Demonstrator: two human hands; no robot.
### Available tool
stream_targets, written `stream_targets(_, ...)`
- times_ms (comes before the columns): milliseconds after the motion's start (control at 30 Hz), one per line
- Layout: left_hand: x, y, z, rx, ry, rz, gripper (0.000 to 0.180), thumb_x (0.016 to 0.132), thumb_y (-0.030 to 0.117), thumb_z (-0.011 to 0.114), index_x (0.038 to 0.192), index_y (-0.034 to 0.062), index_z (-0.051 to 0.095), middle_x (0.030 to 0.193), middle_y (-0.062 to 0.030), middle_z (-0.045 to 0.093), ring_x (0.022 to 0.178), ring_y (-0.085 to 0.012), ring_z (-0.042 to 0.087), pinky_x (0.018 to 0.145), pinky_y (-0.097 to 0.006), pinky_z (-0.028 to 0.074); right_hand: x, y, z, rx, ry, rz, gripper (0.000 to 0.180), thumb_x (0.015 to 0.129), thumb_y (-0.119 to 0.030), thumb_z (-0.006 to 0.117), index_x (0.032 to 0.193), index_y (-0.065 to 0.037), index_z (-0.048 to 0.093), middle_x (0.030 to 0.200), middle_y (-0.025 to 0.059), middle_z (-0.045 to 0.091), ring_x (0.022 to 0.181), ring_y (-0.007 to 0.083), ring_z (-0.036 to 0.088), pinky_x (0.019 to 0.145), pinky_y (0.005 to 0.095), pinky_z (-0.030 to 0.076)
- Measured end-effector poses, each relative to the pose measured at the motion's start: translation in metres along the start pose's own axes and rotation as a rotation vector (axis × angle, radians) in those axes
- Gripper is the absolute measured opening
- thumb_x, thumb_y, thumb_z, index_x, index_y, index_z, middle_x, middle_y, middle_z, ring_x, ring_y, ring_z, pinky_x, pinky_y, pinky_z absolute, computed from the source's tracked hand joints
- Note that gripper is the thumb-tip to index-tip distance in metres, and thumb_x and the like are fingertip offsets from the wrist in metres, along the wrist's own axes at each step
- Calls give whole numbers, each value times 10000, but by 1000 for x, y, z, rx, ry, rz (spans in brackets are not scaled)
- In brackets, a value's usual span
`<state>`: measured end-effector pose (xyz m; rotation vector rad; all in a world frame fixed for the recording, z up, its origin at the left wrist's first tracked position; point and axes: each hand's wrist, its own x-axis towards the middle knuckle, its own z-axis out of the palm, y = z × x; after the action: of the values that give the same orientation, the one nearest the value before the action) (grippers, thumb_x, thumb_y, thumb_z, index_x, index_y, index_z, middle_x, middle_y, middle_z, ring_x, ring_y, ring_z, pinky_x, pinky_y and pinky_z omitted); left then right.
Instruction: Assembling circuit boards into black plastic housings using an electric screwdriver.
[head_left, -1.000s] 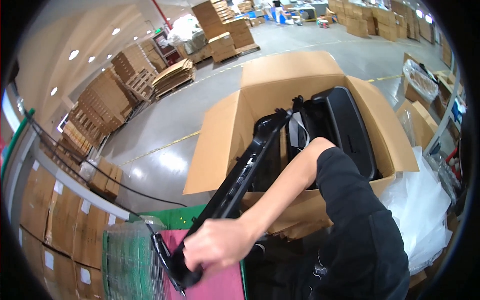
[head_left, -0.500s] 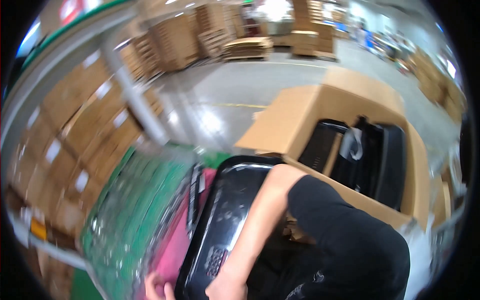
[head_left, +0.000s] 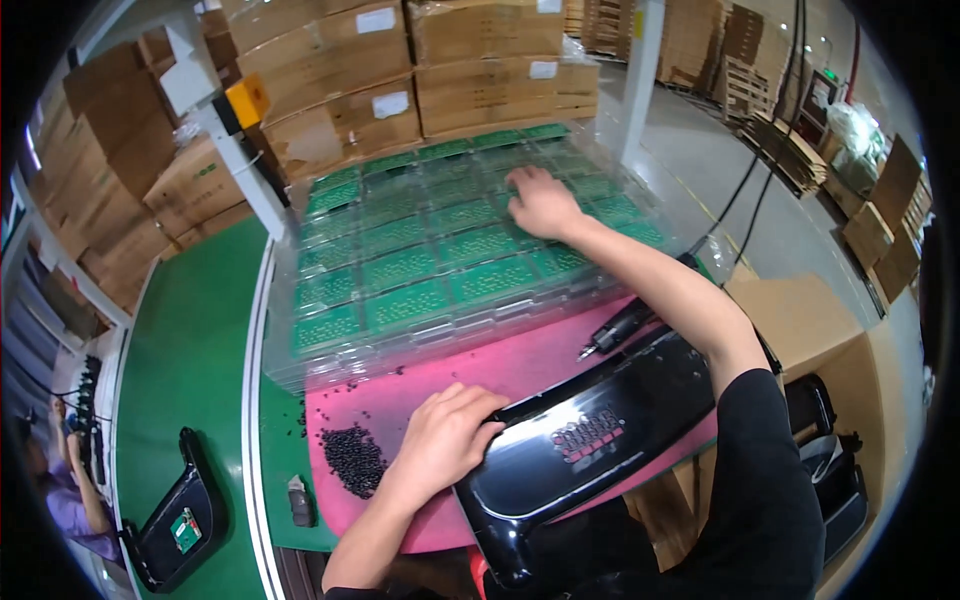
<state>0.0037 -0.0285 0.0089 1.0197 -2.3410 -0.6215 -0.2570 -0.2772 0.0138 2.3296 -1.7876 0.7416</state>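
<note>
Head view: the left hand [head_left: 445,437] holds the edge of a glossy black panel [head_left: 640,405], partly over a pink mat [head_left: 500,365]; the right hand [head_left: 543,205], fingers bent, grip unclear, is at green circuit boards [head_left: 400,305].

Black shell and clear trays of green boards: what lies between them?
The head view shows a strip of pink mat between the black shell and the clear trays, with a black screwdriver lying toward its right end.
</note>
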Motion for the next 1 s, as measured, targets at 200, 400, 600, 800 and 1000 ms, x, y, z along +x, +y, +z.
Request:
stream_targets(200, -1, -1, 16, 71, 66, -23, 182, 830, 150, 722, 970, 39, 688, 919, -111, 667, 890, -313, 642, 794, -424, 513, 60, -15, 47, -8, -59, 36, 377, 911, -247, 565, 1256, -96, 579, 1399, 129, 483, 1341, 302, 430, 1090, 489, 376)
stream_targets(400, 2, -10, 17, 61, 74, 77, 146, 849, 122, 712, 960, 31, 683, 864, -88, 627, 829, -280, 626, 737, -392, 517, 115, -24, 82, -170, -175, 106, 405, 958, -200, 502, 1350, -115, 557, 1608, 117, 283, 1472, 312, 270, 1172, 508, 272)
stream_targets(600, 6, -12, 13, 47, 71, 122, 173, 856, 123, 708, 1001, 30, 695, 870, -77, 622, 826, -269, 622, 739, -388, 521, 146, -27, 84, -382, -432, 4, 571, 924, 8, 514, 1485, -53, 430, 1663, 59, 161, 1527, 330, 129, 1216, 540, 206)
stream_targets(800, 4, -21, 8, 96, 73, 157, 199, 857, 148, 716, 1014, 25, 704, 880, -80, 639, 842, -272, 630, 748, -388, 526, 139, -45, 81, -475, -461, -14, 625, 931, -38, 533, 1517, 25, 324, 1659, 100, 157, 1517, 330, 165, 1200, 507, 249)
stream_targets(1000, 12, -18, 6, 126, 86, 193, 186, 851, 167, 725, 988, 40, 719, 885, -78, 668, 857, -276, 638, 762, -393, 530, 107, 1, 75, -566, 226, -285, 677, 917, -58, 541, 1515, 79, 255, 1584, 189, 254, 1483, 330, 239, 1206, 452, 249)
